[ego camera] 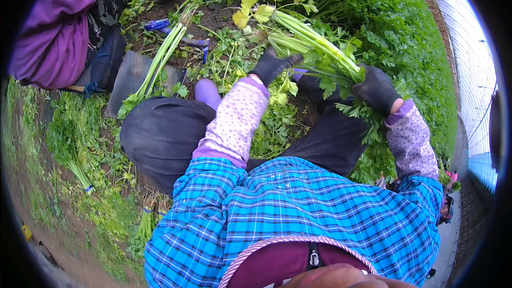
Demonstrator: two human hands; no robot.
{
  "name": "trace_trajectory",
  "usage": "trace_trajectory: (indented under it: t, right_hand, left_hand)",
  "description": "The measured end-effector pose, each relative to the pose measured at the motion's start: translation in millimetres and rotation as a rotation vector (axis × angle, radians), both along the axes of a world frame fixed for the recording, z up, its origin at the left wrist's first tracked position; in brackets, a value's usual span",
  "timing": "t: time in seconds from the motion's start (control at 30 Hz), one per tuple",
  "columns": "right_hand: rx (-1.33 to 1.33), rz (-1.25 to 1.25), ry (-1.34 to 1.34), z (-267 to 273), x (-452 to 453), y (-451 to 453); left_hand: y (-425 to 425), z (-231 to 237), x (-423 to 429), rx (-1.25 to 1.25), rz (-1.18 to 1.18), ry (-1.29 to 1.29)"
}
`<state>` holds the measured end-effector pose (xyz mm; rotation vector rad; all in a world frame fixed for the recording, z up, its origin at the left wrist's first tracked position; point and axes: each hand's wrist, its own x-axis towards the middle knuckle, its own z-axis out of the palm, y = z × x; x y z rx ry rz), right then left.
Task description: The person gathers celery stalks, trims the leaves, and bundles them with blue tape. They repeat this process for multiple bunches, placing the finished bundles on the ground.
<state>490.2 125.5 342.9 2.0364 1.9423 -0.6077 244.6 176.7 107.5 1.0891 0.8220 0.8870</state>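
My right hand (376,90), in a black glove, grips a bunch of celery (320,42) near where its stalks meet the leaves. The bunch slants up to the left, its root end pointing away from my right hand. Yellowed leaves (251,11) show beside that end. My left hand (276,66), also gloved in black, is against the lower stalks near the roots; its fingers are partly hidden, so I cannot tell if they pinch anything. A few loose celery stalks (163,58) lie across a dark flat sheet (130,74) to the left.
Blue tie strips (157,24) lie on leaf-strewn soil. Standing celery (400,36) fills the right side, beside a plastic greenhouse wall (476,48). A seated person (60,28) is at upper left. Tied celery bundles (80,172) lie left of my knee (168,136).
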Motion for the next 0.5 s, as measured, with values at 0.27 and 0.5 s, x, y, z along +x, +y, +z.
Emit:
trace_trajectory:
  t: [0.27,0.5]
  right_hand:
    - [0.209,0.094,-0.344,9.6,14.5,3.0]
    - [0.404,0.489,-0.754,38.7,40.2,17.7]
  left_hand:
    - [24.9,-60.1,-21.5,0.374,0.315,0.616]
    - [20.8,-68.4,-103.9,0.174,0.432,0.748]
